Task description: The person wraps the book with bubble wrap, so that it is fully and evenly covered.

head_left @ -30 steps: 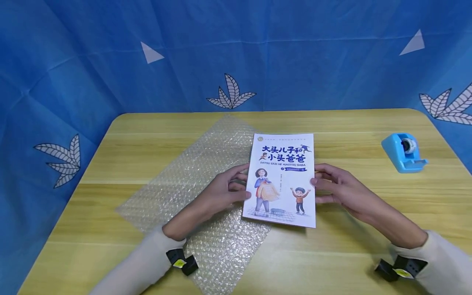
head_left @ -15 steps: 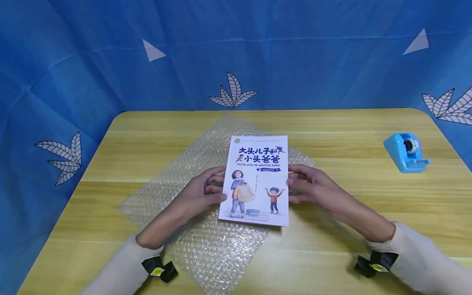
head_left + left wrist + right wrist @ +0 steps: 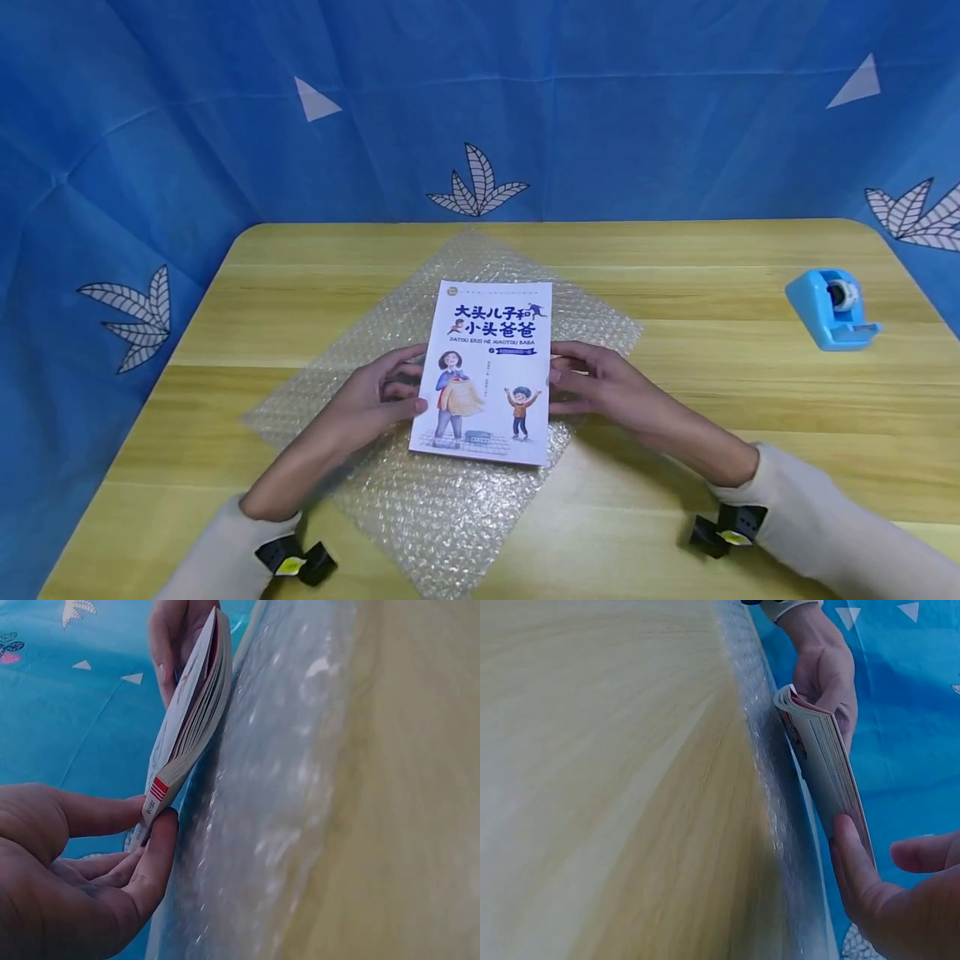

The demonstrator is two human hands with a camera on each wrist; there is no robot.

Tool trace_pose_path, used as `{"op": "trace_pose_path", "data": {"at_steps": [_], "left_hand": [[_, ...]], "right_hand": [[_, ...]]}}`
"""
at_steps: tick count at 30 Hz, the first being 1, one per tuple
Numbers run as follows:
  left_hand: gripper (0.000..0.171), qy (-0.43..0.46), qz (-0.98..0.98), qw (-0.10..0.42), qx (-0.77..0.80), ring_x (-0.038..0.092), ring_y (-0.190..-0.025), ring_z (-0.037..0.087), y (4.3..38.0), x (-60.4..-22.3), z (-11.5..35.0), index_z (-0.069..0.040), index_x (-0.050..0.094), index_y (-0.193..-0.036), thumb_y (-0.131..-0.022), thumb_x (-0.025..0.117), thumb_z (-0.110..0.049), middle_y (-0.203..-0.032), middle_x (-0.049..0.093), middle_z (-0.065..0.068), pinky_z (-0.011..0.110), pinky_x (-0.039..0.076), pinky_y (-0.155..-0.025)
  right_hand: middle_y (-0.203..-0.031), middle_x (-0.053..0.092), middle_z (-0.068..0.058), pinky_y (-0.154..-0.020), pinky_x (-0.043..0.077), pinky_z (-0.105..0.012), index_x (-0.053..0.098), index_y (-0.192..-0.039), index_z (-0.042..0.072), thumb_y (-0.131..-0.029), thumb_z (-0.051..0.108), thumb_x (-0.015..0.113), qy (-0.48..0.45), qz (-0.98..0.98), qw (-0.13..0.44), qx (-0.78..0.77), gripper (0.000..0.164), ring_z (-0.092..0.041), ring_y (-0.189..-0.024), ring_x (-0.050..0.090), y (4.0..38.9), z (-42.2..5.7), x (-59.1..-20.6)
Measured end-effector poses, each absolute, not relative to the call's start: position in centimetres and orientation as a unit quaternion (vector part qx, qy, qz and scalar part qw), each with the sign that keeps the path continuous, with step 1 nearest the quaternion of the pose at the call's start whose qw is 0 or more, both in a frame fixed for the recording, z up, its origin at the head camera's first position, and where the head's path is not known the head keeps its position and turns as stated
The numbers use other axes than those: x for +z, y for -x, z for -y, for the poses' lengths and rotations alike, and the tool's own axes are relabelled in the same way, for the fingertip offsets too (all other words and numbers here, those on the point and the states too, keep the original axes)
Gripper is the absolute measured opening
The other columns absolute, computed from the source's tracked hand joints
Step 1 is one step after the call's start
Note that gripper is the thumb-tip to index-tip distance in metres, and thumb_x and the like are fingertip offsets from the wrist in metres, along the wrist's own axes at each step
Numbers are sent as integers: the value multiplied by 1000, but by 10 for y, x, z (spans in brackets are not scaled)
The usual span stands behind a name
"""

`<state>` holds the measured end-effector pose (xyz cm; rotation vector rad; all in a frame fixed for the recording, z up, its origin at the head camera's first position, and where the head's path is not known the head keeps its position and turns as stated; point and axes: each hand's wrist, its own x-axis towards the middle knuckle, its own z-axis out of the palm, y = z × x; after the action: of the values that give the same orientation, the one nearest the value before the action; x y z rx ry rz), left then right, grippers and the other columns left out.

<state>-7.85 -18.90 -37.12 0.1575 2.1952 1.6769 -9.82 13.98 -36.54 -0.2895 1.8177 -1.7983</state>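
Observation:
A white paperback book with a picture cover is held face up over a sheet of clear bubble wrap. My left hand pinches the book's left edge, thumb on the cover and fingers beneath, as the left wrist view shows at the spine. At the right edge is my right hand, with fingers against the underside and the thumb near the cover side. From the right wrist view, the book's page edges fan slightly. The bubble wrap lies flat and turned diagonally on the table.
A blue tape dispenser with a roll stands at the right of the wooden table. Behind the table hangs a blue cloth printed with leaves and triangles. Each wrist wears a small black camera.
Both hands have carried the book leftward, from the right part of the bubble wrap to over its middle. The bubble wrap and tape dispenser have stayed in place.

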Motion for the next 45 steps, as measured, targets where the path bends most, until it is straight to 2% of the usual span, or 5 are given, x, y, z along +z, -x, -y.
{"op": "trace_pose_path", "data": {"at_steps": [6,11,22,36,45], "left_hand": [[72,-45,-777,186,600,64,-111,29,77,-368,201,1,35,-159,-95,67,7,-137,56,26,26,58,-86],[72,-34,-784,183,592,64,-112,29,74,-368,208,3,34,-159,-95,67,7,-138,56,27,25,57,-86],[70,-28,-795,182,577,62,-110,29,73,-370,219,1,36,-158,-95,66,7,-136,55,24,25,56,-84],[69,-50,-798,189,570,52,-96,24,74,-370,223,8,34,-157,-95,64,8,-126,52,24,21,51,-72],[69,-63,-824,179,533,52,-94,24,75,-370,222,9,33,-157,-95,66,5,-120,55,20,21,48,-72]], "right_hand": [[-135,54,-31,-94,58,-41,36,-153,-13,-107,3,51,123,-678,283,-667,51,-38,-115,67,102,-126,-367],[-132,56,-31,-94,59,-42,35,-154,-13,-107,2,51,132,-674,290,-666,52,-40,-113,67,104,-116,-368],[-132,56,-29,-94,59,-41,38,-153,-12,-107,3,49,135,-676,304,-658,49,-38,-116,66,110,-104,-370],[-127,61,-29,-92,60,-41,41,-149,-14,-105,2,53,126,-689,316,-641,49,-33,-109,67,114,-104,-373],[-129,62,-28,-90,60,-40,43,-149,-13,-106,4,54,136,-703,314,-624,48,-31,-110,67,114,-106,-373]]}}
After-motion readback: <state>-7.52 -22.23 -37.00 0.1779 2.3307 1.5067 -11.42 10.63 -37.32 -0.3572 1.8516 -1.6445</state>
